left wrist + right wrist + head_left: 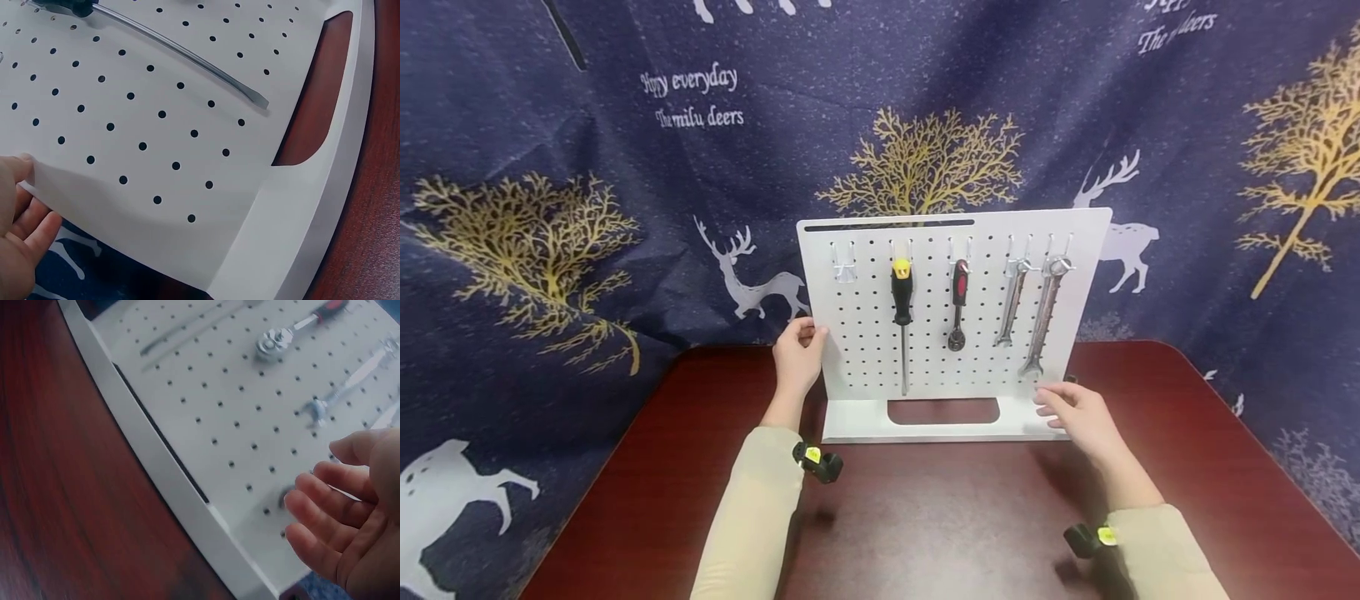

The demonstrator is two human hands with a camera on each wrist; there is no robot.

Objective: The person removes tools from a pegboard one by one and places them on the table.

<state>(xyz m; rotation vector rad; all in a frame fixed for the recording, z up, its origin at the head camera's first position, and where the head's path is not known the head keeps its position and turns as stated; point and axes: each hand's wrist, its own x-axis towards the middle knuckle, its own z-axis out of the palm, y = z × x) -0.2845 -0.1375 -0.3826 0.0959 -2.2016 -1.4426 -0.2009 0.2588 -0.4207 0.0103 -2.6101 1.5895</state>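
Observation:
A white pegboard [880, 350] stands upright on its base on the table. My left hand [800, 354] pinches its left edge, thumb on the front face and fingers at the edge, as the left wrist view shows. Near the lower right corner, my right hand [1075, 412] has loosely bent fingers and holds nothing, its fingertips close to the larger wrench [1042, 321]. On hooks hang a screwdriver [902, 300] with a black and yellow handle, a ratchet wrench [958, 304] with a black and red handle, and a smaller wrench [1013, 302].
An unused clear hook [845, 272] sits at the board's upper left. The board's white base [857, 421] has a wide cutout. Beneath is a dark red table [925, 517]; a blue curtain [760, 183] printed with deer and trees hangs right behind.

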